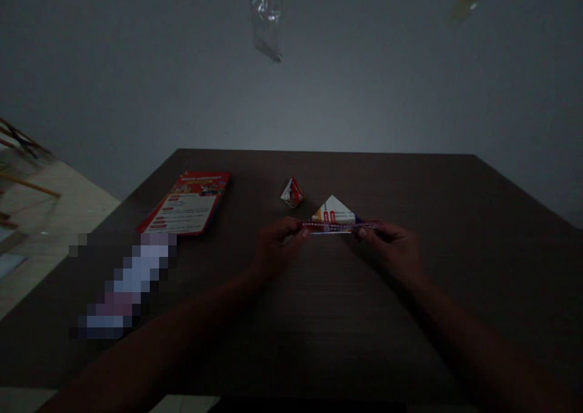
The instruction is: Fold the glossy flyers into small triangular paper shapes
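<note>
A printed sheet of paper [334, 214], folded to a white triangle with a purple-red strip along its lower edge, is held just over the dark table. My left hand [280, 241] pinches the left end of that strip between thumb and fingers. At the right end, my right hand [392, 243] grips it the same way, thumb toward me. Beyond my left hand sits a small folded paper piece [292, 193] in red and white, apart from both hands.
On the left of the brown table [291, 340] lies a stack of red and white leaflets [189, 203]. A pixelated patch hides something nearer me. A pale wall [387, 97] stands behind the table, with a clear plastic piece [266, 21] on it.
</note>
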`<state>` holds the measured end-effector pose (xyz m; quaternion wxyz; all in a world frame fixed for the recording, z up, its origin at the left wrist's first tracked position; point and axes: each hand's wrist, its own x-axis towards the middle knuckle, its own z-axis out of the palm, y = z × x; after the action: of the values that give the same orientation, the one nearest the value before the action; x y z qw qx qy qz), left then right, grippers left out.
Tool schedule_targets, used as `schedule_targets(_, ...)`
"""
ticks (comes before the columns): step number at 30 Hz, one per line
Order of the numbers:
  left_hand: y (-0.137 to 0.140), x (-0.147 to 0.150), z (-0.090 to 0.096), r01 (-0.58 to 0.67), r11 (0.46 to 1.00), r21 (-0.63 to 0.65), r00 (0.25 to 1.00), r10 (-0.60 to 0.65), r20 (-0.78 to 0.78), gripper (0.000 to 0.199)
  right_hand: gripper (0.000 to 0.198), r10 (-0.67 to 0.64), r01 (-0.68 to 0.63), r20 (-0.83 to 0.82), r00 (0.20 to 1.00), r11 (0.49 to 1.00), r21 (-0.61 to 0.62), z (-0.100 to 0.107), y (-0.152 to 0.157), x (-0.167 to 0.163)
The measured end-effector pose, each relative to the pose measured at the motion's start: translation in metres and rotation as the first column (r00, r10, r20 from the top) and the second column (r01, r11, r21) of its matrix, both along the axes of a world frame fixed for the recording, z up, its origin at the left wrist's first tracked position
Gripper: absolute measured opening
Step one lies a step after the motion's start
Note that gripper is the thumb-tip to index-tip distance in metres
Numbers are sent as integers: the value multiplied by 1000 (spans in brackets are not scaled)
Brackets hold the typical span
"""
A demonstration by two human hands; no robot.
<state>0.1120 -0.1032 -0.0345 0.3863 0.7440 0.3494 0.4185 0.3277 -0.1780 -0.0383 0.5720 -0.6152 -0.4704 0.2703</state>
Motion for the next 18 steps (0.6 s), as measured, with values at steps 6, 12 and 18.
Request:
schedule_targets(6, 1, 3, -6, 9, 974, -225, 989, 25, 147, 19, 17, -26, 25, -41, 999, 999, -24, 4, -2, -4)
schedule_targets(12, -3, 8, -3, -24, 947, -321, 974, 94, 205, 17, 20, -51, 52, -107, 993, 999, 1, 5, -1, -8)
schedule_targets(18, -5, 13, 0, -80, 917, -390, 952, 186, 242, 19, 30, -76, 84, -210, 975, 996, 30, 2, 0, -11)
